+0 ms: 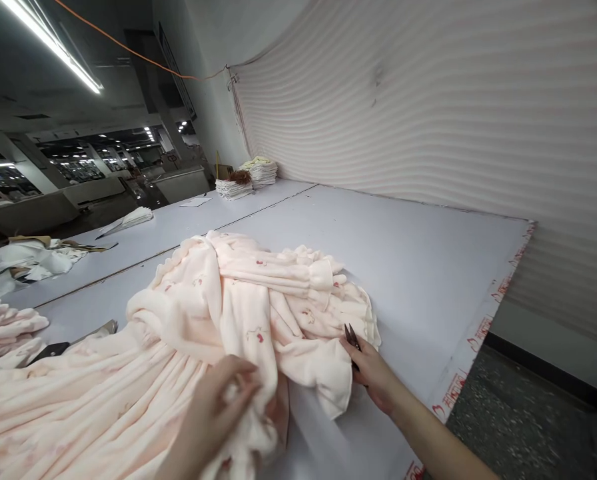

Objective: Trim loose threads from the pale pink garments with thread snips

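A pale pink plush garment (188, 313) with small red prints, gathers and ruffled edges lies bunched over the front of the table. My right hand (373, 373) is closed around small black thread snips (351, 337), whose points face up and away. Its fingertips sit at the garment's right edge, beside a flared end of cloth. Lower and nearer, my left hand (218, 407) is over the garment, thumb and fingers curled together on the cloth. That hand and the folds beside it are blurred, and the exact pinch point is hard to see.
The pale table (428, 267) has red-printed tape along its right edge. More pink cloth (8, 327) and a dark-handled tool (53, 350) lie left. White scraps (33, 260) lie beyond, with folded stacks (258, 172) at the back. A striped sheet (403, 120) hangs behind.
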Demonstrator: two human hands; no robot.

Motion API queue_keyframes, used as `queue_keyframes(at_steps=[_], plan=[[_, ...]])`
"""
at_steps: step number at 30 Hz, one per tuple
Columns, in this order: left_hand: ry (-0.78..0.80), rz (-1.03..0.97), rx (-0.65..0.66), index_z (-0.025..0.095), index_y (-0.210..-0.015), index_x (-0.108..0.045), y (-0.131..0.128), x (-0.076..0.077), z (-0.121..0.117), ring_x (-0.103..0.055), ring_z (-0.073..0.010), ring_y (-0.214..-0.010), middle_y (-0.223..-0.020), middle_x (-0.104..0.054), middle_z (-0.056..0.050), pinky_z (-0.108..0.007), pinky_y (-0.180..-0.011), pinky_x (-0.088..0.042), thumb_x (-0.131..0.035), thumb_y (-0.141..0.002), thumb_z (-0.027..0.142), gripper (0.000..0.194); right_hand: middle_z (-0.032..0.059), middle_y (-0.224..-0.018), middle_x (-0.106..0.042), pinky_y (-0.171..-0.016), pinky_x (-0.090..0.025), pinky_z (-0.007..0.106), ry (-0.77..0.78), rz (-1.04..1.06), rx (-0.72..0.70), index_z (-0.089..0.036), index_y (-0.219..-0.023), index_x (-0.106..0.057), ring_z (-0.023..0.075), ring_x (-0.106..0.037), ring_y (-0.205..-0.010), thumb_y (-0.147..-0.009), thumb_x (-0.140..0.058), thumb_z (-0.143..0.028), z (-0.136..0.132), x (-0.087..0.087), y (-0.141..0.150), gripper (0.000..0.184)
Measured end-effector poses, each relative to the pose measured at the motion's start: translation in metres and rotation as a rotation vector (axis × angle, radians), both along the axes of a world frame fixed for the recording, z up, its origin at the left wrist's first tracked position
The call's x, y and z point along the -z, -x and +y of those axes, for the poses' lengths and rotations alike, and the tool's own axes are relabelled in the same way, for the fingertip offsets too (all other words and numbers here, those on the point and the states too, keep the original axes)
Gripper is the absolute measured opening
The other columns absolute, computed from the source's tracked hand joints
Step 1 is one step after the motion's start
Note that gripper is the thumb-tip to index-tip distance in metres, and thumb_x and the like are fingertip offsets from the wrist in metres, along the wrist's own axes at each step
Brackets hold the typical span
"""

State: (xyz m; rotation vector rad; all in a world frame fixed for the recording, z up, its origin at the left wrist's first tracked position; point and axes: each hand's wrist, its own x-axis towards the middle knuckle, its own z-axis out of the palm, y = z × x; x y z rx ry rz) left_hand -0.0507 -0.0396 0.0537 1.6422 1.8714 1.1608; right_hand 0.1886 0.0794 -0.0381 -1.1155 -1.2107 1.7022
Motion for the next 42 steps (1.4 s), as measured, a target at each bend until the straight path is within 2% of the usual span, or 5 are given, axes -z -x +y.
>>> queue_keyframes(at_steps=[6,17,29,36,42], plan=[[0.052,0.272,0.286,0.023,-0.102,-0.052,-0.064,0.015,0.031,-0.058,-0.0207,-0.085,-0.098,-0.058,-0.006,-0.031,-0.071,-0.047,-0.064,-0.074,0.037,0.033,-0.0131,-0.043,-0.029,-0.037,-0.024,0.018,0.075,0.175,0.013,-0.019,-0.08,-0.049,0.0029,-0.017,-0.034,-0.079,-0.057,-0.05,-0.021,-0.027,0.022,0.032],[-0.133,0.221,0.231,0.02,-0.087,-0.05,-0.063,0.036,0.037,-0.056,-0.0158,-0.079,-0.087,-0.056,-0.005,-0.025,-0.068,-0.045,-0.044,-0.082,0.012,0.012,0.0031,-0.098,-0.06,-0.068,-0.048,0.026,-0.63,-0.513,-0.172,-0.026,-0.096,-0.06,0.0188,-0.058,-0.088,-0.084,-0.054,-0.036,-0.03,-0.06,-0.012,0.017],[-0.162,0.14,0.187,0.019,-0.082,-0.053,-0.066,0.029,0.036,-0.056,-0.0156,-0.076,-0.083,-0.057,-0.004,-0.025,-0.07,-0.044,-0.049,-0.082,0.016,0.005,0.0038,-0.097,-0.065,-0.074,-0.048,0.03,-0.668,-0.489,-0.125,-0.025,-0.1,-0.063,0.0204,-0.061,-0.088,-0.083,-0.055,-0.036,-0.033,-0.061,-0.007,0.022],[0.098,-0.19,0.171,0.018,-0.089,-0.062,-0.057,0.01,0.039,-0.058,-0.0173,-0.074,-0.077,-0.062,-0.002,-0.025,-0.069,-0.044,-0.054,-0.082,0.03,0.016,0.0025,-0.077,-0.065,-0.066,-0.046,0.027,-0.609,-0.366,-0.059,-0.02,-0.08,-0.062,0.0181,-0.06,-0.074,-0.084,-0.051,-0.029,-0.019,-0.056,0.019,0.015],[-0.018,-0.147,0.104,0.019,-0.088,-0.061,-0.057,0.017,0.037,-0.056,-0.0176,-0.079,-0.083,-0.062,-0.003,-0.026,-0.072,-0.043,-0.05,-0.083,0.024,0.013,0.0064,-0.101,-0.066,-0.082,-0.047,0.032,-0.597,-0.336,-0.211,-0.022,-0.1,-0.065,0.0221,-0.06,-0.095,-0.081,-0.057,-0.034,-0.021,-0.07,0.009,0.024]])
